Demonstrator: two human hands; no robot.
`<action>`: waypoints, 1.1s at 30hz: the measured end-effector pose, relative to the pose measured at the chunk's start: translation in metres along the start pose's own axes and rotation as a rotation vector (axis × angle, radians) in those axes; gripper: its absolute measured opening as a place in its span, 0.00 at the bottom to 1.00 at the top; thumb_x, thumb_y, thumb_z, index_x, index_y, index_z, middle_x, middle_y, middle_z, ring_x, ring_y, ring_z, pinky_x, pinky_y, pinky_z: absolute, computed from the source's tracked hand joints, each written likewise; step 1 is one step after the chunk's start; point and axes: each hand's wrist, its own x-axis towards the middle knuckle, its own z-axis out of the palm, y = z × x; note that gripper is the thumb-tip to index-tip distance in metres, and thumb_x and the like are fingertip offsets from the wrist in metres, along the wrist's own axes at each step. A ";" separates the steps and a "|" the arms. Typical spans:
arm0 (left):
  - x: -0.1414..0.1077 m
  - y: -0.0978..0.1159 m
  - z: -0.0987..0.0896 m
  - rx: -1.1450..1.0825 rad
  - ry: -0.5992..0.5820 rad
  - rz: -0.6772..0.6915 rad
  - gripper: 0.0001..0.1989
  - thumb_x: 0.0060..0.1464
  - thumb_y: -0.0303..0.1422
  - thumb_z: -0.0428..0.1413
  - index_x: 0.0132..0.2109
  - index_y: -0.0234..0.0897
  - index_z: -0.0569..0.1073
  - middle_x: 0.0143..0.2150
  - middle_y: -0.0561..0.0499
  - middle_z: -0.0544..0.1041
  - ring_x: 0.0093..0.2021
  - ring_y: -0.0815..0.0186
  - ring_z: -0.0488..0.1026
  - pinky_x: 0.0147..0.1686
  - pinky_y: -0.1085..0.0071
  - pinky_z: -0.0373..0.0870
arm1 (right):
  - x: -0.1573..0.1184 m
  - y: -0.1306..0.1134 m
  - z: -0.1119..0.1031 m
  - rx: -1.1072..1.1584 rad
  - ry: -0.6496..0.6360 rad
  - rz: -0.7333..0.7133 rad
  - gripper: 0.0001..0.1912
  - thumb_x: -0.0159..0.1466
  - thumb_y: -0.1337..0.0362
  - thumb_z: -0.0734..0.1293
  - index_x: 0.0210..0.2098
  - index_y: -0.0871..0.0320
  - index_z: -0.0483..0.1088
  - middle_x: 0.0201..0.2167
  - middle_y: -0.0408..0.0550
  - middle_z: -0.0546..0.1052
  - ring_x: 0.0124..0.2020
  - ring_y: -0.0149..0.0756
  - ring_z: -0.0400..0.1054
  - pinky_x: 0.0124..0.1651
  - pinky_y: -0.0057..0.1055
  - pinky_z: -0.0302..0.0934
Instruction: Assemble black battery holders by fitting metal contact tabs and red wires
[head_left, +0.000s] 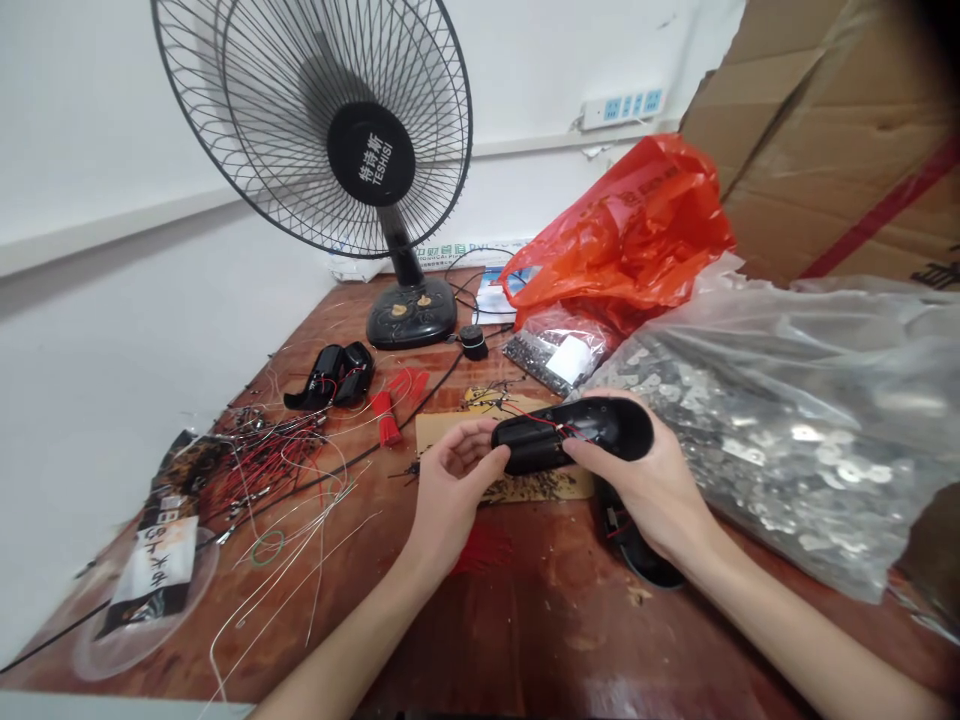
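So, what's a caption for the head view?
Right hand grips a black casing, left hand at its end, above a cluttered tabletop with fan.

An assembly workshop, judging by the tangled thin red wires and the translucent plastic bag of flat silvery metal pieces (too many to count) on the reddish-brown wooden table.

- We see a glossy black plastic casing just below and right of centre, slanting gently up toward its rounded right end.
- Thin red wire crosses it.
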 end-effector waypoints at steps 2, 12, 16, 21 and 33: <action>-0.001 0.001 0.001 0.003 0.004 -0.013 0.17 0.50 0.35 0.66 0.45 0.33 0.75 0.40 0.47 0.79 0.39 0.68 0.73 0.37 0.76 0.69 | 0.000 0.000 0.000 0.007 -0.004 0.020 0.22 0.54 0.62 0.76 0.46 0.56 0.70 0.42 0.45 0.76 0.44 0.39 0.70 0.48 0.34 0.66; -0.006 0.003 0.003 0.031 -0.019 0.053 0.13 0.48 0.34 0.67 0.41 0.36 0.76 0.38 0.51 0.79 0.38 0.70 0.75 0.40 0.77 0.71 | 0.002 0.013 -0.001 0.178 0.000 0.137 0.22 0.57 0.55 0.76 0.47 0.54 0.70 0.43 0.47 0.75 0.43 0.40 0.70 0.40 0.33 0.67; -0.009 0.003 0.004 0.030 -0.030 0.067 0.13 0.49 0.33 0.67 0.41 0.37 0.76 0.38 0.52 0.78 0.37 0.72 0.74 0.38 0.78 0.71 | 0.002 0.014 -0.001 0.165 0.018 0.121 0.20 0.56 0.56 0.76 0.45 0.55 0.72 0.41 0.47 0.76 0.42 0.39 0.70 0.42 0.33 0.65; -0.009 0.002 0.003 0.028 -0.045 0.053 0.13 0.50 0.34 0.67 0.42 0.37 0.75 0.38 0.52 0.77 0.38 0.72 0.73 0.39 0.79 0.70 | 0.001 0.013 -0.002 0.153 0.024 0.131 0.19 0.56 0.56 0.77 0.44 0.55 0.72 0.42 0.47 0.76 0.41 0.38 0.70 0.43 0.34 0.65; -0.003 0.000 0.002 0.022 -0.072 -0.011 0.15 0.55 0.38 0.63 0.46 0.35 0.74 0.43 0.49 0.78 0.43 0.70 0.73 0.45 0.76 0.68 | -0.003 0.006 0.003 0.177 -0.013 0.150 0.19 0.61 0.53 0.72 0.49 0.50 0.69 0.42 0.44 0.74 0.41 0.38 0.70 0.35 0.30 0.71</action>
